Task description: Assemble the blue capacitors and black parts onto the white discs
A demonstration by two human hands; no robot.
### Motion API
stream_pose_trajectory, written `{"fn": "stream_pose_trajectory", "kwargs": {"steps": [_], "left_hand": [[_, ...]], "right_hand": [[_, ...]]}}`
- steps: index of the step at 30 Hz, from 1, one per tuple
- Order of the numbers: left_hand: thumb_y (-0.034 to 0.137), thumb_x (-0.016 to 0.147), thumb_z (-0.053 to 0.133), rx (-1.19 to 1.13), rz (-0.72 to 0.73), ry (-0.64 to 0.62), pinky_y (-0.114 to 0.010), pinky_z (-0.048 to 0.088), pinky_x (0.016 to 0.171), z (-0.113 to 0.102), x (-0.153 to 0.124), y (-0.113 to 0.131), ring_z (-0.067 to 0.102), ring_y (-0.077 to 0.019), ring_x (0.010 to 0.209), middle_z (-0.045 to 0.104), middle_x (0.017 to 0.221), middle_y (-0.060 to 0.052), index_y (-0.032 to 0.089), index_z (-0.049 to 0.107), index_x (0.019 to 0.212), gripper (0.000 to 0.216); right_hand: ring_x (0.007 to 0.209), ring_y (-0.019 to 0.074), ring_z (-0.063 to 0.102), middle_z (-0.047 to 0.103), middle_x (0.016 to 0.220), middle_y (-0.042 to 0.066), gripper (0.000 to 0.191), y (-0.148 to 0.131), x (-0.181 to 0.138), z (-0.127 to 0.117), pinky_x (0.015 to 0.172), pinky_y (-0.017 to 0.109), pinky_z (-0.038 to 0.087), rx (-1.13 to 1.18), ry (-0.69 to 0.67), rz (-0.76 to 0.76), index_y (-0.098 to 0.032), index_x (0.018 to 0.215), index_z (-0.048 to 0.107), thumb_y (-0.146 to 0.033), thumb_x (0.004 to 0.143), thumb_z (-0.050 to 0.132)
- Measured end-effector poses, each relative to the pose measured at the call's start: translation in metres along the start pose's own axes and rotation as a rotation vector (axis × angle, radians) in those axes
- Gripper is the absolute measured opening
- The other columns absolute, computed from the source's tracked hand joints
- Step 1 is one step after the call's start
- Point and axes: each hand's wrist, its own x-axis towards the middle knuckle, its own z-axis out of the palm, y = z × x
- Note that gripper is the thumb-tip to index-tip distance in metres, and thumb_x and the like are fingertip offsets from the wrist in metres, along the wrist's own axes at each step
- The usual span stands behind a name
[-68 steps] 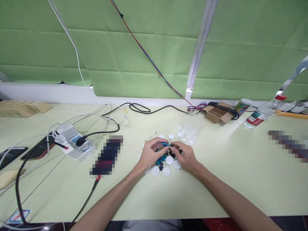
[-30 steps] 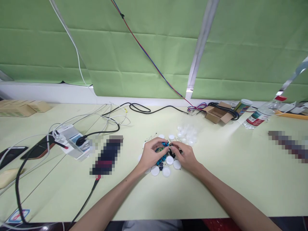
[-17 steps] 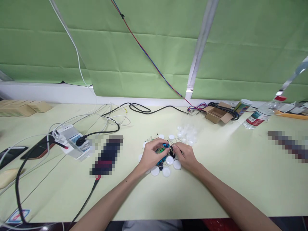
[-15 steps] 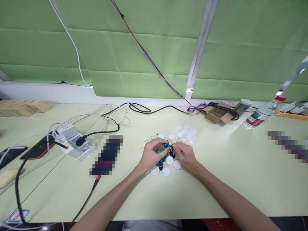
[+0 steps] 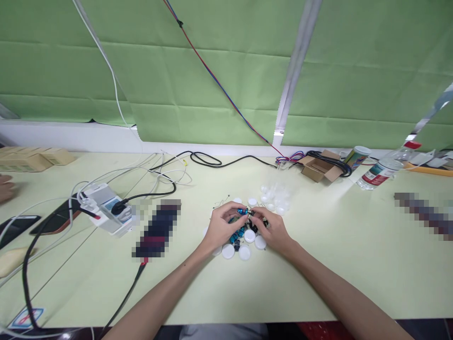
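Note:
My left hand pinches a small blue cylindrical part between thumb and fingertips, over a pile in the middle of the table. Close beside it, the fingertips of my right hand are closed on a small black part, which meets or nearly meets the blue one. Beneath both hands lie more blue parts and dark pieces, some with thin wire leads. White round caps surround the pile. My fingers partly cover it.
Clear plastic pieces lie behind my right hand. Farther back are an open cardboard box and a water bottle. A power strip with cables and a pixelated dark object are on the left. Another person's hand shows at the left edge.
My right fingers have shifted slightly and now hold the black part close to the blue one. The blue part has turned a little. Another person's hand has appeared at the far left.

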Motion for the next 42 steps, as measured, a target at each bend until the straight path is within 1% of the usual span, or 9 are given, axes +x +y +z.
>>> {"fn": "stream_pose_trajectory", "kwargs": {"steps": [5, 10, 15, 18, 22, 26, 34, 39, 42], "left_hand": [[0.024, 0.075, 0.073, 0.008, 0.021, -0.025, -0.027, 0.054, 0.083, 0.000, -0.001, 0.000, 0.067, -0.0161, 0.086, 0.070, 0.095, -0.006, 0.016, 0.070, 0.092, 0.019], [0.024, 0.076, 0.072, 0.019, 0.021, -0.037, -0.028, 0.054, 0.084, 0.000, -0.001, -0.003, 0.067, -0.0166, 0.087, 0.069, 0.096, -0.007, 0.016, 0.070, 0.093, 0.019], [0.024, 0.076, 0.073, -0.025, 0.011, -0.023, -0.028, 0.055, 0.082, -0.001, 0.000, -0.002, 0.067, -0.0161, 0.085, 0.070, 0.095, -0.006, 0.017, 0.069, 0.094, 0.021], [0.025, 0.076, 0.074, -0.050, 0.004, -0.018, -0.029, 0.055, 0.082, -0.002, 0.001, -0.003, 0.067, -0.0166, 0.085, 0.070, 0.095, -0.007, 0.017, 0.069, 0.094, 0.021], [0.027, 0.076, 0.073, -0.073, 0.003, -0.034, -0.030, 0.055, 0.083, -0.002, 0.001, -0.006, 0.067, -0.0175, 0.087, 0.070, 0.096, -0.007, 0.016, 0.069, 0.095, 0.022], [0.030, 0.077, 0.073, -0.073, -0.016, -0.052, -0.032, 0.055, 0.084, -0.002, 0.001, -0.003, 0.068, -0.0189, 0.086, 0.071, 0.097, -0.009, 0.015, 0.069, 0.095, 0.023], [0.034, 0.079, 0.071, -0.139, -0.079, -0.122, -0.036, 0.055, 0.086, -0.004, -0.002, 0.013, 0.067, -0.0233, 0.097, 0.067, 0.119, -0.013, 0.017, 0.069, 0.114, 0.039], [0.037, 0.084, 0.065, -0.227, -0.015, -0.039, -0.036, 0.055, 0.084, -0.002, 0.000, 0.015, 0.063, -0.0260, 0.105, 0.066, 0.117, -0.014, 0.015, 0.075, 0.096, 0.027], [0.043, 0.088, 0.058, -0.215, -0.027, 0.076, -0.030, 0.053, 0.071, -0.004, 0.002, 0.011, 0.064, -0.0173, 0.076, 0.068, 0.092, -0.010, 0.013, 0.072, 0.073, 0.036]], "right_hand": [[0.066, 0.0140, 0.060, 0.066, 0.077, 0.003, 0.016, -0.001, 0.000, -0.001, 0.063, 0.026, 0.048, -0.073, -0.006, 0.002, -0.017, 0.096, 0.061, -0.026, 0.097, 0.047], [0.060, 0.0130, 0.053, 0.059, 0.066, 0.001, 0.030, -0.002, 0.001, -0.003, 0.060, 0.026, 0.044, -0.088, -0.041, 0.020, -0.019, 0.076, 0.058, -0.025, 0.099, 0.040], [0.068, 0.0147, 0.060, 0.067, 0.081, 0.004, 0.017, -0.002, 0.000, -0.002, 0.064, 0.027, 0.050, -0.038, 0.012, 0.042, -0.019, 0.103, 0.061, -0.028, 0.095, 0.050], [0.069, 0.0148, 0.061, 0.067, 0.083, 0.004, 0.025, -0.003, 0.000, -0.001, 0.064, 0.027, 0.052, 0.000, 0.020, 0.022, -0.019, 0.115, 0.058, -0.028, 0.092, 0.057], [0.070, 0.0142, 0.061, 0.068, 0.092, 0.005, 0.023, -0.005, 0.002, -0.001, 0.066, 0.028, 0.052, 0.002, 0.028, -0.042, -0.021, 0.115, 0.058, -0.025, 0.093, 0.057], [0.069, 0.0142, 0.060, 0.067, 0.087, 0.004, 0.017, -0.006, 0.003, -0.001, 0.064, 0.028, 0.052, -0.016, 0.041, -0.077, -0.021, 0.109, 0.060, -0.023, 0.094, 0.054], [0.073, 0.0161, 0.062, 0.067, 0.088, 0.006, 0.016, -0.007, 0.002, 0.000, 0.067, 0.031, 0.054, -0.074, 0.155, -0.044, -0.020, 0.108, 0.059, -0.022, 0.096, 0.049], [0.070, 0.0155, 0.061, 0.066, 0.088, 0.006, 0.014, -0.008, 0.003, 0.000, 0.065, 0.030, 0.053, -0.098, 0.274, -0.043, -0.020, 0.106, 0.059, -0.019, 0.093, 0.054], [0.068, 0.0142, 0.060, 0.066, 0.087, 0.005, 0.013, -0.009, 0.004, 0.000, 0.063, 0.029, 0.052, -0.100, 0.291, -0.045, -0.020, 0.105, 0.059, -0.017, 0.092, 0.055]]}}
